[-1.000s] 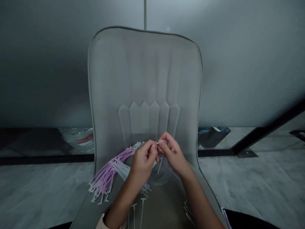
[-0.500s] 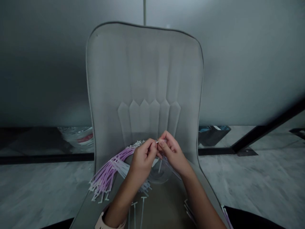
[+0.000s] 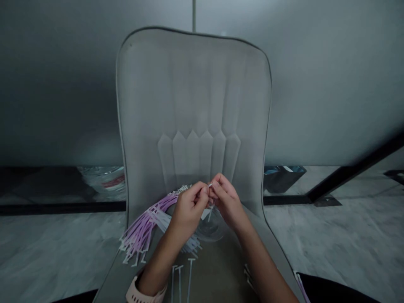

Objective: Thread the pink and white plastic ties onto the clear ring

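My left hand [image 3: 191, 206] and my right hand [image 3: 227, 200] meet in front of the chair's backrest, fingers pinched together. Between the fingertips shows a small white piece [image 3: 211, 184], its far parts hidden by the fingers. Just below the hands, a clear round object [image 3: 210, 229] rests on the seat. Left of my left hand lies a fanned bundle of purple strips [image 3: 147, 223] with white hooked ends. Pale strips [image 3: 160, 221] cross that bundle and pass under my left forearm. Nearer the front are a few thin T-ended sticks [image 3: 190, 277].
The grey padded chair [image 3: 195, 92] fills the middle. Behind it stand a black box-like object [image 3: 284, 179] at the right and a clear plastic-wrapped item [image 3: 107, 183] at the left. A black slanted bar [image 3: 353, 168] crosses the right side.
The white piece between the fingertips has shifted slightly right and up. The purple strip seen earlier beneath my right hand no longer shows there. The whole view has moved a little.
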The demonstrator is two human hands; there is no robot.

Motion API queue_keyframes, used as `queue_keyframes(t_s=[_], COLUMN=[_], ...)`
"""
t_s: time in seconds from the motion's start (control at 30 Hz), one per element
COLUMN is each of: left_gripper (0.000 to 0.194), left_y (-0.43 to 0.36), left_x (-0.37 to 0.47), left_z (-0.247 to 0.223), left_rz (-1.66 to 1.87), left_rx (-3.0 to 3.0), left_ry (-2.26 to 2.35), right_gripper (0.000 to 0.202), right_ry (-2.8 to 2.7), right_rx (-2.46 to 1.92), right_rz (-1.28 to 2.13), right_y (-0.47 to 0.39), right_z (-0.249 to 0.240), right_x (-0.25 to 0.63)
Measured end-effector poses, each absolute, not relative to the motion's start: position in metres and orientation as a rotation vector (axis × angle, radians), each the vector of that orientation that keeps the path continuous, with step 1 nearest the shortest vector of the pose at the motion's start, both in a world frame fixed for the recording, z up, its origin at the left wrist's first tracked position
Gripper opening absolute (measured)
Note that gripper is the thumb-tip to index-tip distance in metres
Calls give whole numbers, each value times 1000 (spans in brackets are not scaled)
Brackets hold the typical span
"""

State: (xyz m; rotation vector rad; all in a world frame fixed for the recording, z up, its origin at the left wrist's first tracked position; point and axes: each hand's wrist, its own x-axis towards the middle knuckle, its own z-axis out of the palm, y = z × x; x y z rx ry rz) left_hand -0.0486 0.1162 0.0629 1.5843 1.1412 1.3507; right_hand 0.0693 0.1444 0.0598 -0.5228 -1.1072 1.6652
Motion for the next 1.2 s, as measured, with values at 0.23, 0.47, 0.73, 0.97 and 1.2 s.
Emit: queue_keyframes(t_s=[0.23,0.47,0.73,0.97,1.2], left_gripper=[27,26,26,26,26], left_y=[117,114,113,113,113], left_x=[-46,-45,-45,-46,-46], left_z=[60,74,74,76,75], left_rz=[1289,1334,1341,1343,1349], left_rx=[1614,1507,1500,1526,1539], left_ry=[1157,1042,1044,1082,1058], right_gripper=[28,32,34,34,32], right_ry=[-1120,-1147,-1066,-1036,-1062], right_rx=[-570,-506,-512,-543,-519], right_rz=[1703,1719,1709,1692,1678], right_y=[148,144,142,140,140], right_z=[53,59,64,65,64], right_x=[72,74,69,67,68])
